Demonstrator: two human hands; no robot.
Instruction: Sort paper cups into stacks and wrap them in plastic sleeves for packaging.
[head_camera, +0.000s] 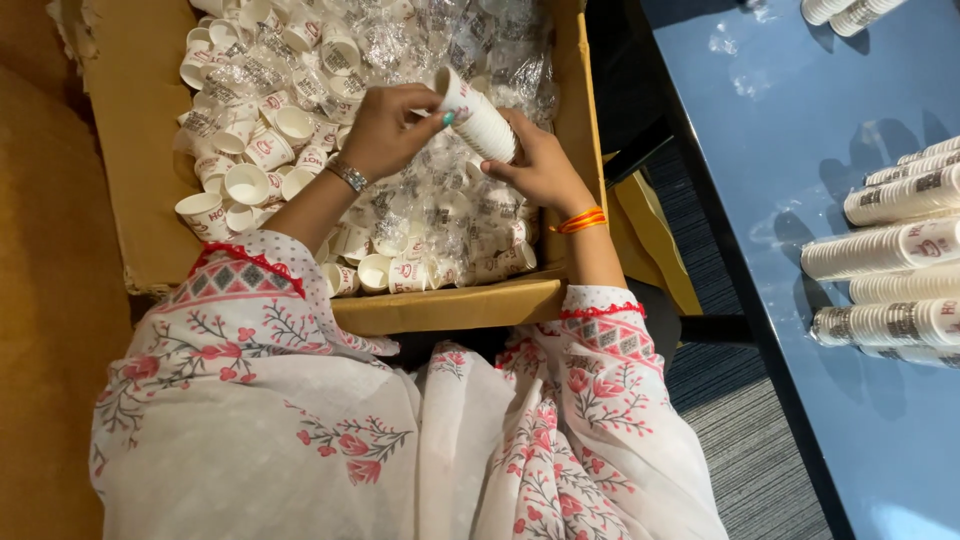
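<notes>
cup stack (478, 118) between both hands' grip

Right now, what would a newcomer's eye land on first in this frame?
Both hands meet at centre over a cardboard box: the left hand and right hand hold a short stack of small white paper cups between them. The box brims with loose cups and clear plastic wrappers. At the right, long cup stacks lie on a blue table.

Glossy blue table (800, 150) at right; grey striped carpet (730, 420) beneath.
</notes>
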